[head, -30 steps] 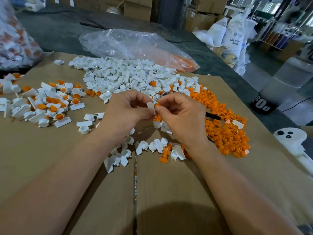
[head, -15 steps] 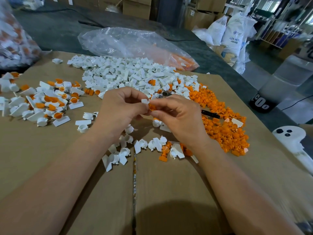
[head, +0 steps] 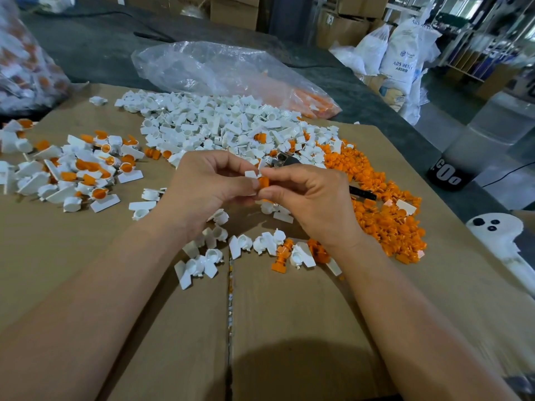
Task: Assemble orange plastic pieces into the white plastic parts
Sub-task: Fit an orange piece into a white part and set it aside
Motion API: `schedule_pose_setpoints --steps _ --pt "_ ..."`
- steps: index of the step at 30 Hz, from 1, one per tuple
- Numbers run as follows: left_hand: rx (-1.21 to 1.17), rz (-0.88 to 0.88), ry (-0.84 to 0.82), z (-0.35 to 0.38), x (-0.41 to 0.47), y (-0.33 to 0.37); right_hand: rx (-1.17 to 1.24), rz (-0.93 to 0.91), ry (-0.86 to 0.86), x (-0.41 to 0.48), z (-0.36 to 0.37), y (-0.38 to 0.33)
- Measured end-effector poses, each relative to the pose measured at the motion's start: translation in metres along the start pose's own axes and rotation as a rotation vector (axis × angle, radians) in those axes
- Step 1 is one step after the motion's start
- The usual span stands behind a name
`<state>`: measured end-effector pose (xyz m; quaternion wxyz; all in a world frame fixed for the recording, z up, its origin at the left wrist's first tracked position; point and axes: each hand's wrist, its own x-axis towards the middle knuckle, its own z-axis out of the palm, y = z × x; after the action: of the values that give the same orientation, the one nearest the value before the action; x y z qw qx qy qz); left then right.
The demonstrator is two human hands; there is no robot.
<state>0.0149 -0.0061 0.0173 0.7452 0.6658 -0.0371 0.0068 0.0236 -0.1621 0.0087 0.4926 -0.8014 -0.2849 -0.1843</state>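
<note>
My left hand [head: 208,189] pinches a small white plastic part [head: 250,175] above the cardboard. Against it, my right hand [head: 307,195] pinches an orange plastic piece [head: 263,181]; the two parts touch between my fingertips. A large heap of loose white parts [head: 220,131] lies beyond my hands. Loose orange pieces [head: 385,212] are piled to the right. Joined white-and-orange parts [head: 78,172] lie at the left. A few white parts [head: 208,256] and an orange piece [head: 282,256] lie under my wrists.
The cardboard sheet [head: 289,328] covers the table. A clear plastic bag [head: 225,70] lies behind the white heap, another filled bag [head: 26,62] at far left. A black-handled metal tool [head: 285,162] lies just beyond my right hand. A white device [head: 498,233] sits at the right edge.
Both hands have stayed together over the same spot. The orange piece has been pressed closer against the white part between my fingertips.
</note>
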Motion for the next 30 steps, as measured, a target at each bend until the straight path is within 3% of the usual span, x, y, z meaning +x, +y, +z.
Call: schedule_pose_setpoints --steps 8,17,30 --pt "0.064 -0.005 0.042 0.0036 -0.0013 -0.0015 -0.135 -0.071 -0.014 0.0008 0.0013 0.0043" --pt "0.060 -0.059 0.064 0.0011 0.0009 -0.0023 -0.074 -0.006 -0.066 0.0005 0.0013 0.0028" --pt "0.044 -0.102 0.060 0.0003 0.0017 -0.0006 -0.155 -0.103 -0.059 0.0009 0.0025 0.0082"
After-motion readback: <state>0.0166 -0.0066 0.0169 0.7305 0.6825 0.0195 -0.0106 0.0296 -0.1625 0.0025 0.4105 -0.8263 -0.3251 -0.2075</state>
